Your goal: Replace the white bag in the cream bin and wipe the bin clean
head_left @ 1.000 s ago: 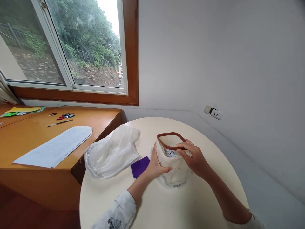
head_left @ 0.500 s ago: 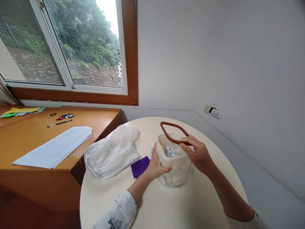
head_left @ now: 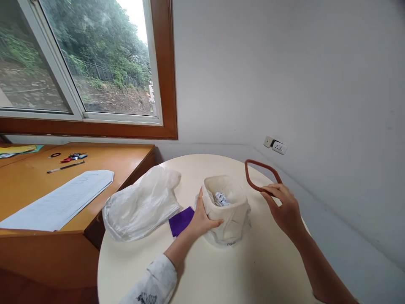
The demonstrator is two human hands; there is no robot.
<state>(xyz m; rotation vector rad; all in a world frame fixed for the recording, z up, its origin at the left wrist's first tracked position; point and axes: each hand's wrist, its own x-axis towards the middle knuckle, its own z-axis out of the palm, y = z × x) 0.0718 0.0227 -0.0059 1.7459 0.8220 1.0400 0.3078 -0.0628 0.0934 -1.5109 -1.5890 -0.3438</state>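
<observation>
A small cream trash bin (head_left: pixel 232 221), lined with a thin plastic bag, stands upright on the round table. Inside it lies a crumpled piece of printed paper (head_left: pixel 220 199). My left hand (head_left: pixel 201 219) grips the bin's left side, thumb across the front and fingers along the rim. To the right of the bin, my right hand (head_left: pixel 282 204) holds up a brown squarish rim ring (head_left: pixel 249 179) by its near corner, apart from the bin. A folded purple cloth (head_left: pixel 181 221) lies left of the bin, beside my left forearm.
A crumpled translucent plastic bag (head_left: pixel 144 202) lies on the left of the round cream table (head_left: pixel 202 274). Against it stands a wooden desk (head_left: pixel 126 158) with paper sheets (head_left: pixel 66 198), a pen (head_left: pixel 65 167) and keys (head_left: pixel 74 156). A wall with sockets (head_left: pixel 279 147) rises behind.
My right hand has moved the brown ring to the right, off from above the bin. My left hand keeps its grip on the bin. The whole view has shifted slightly.
</observation>
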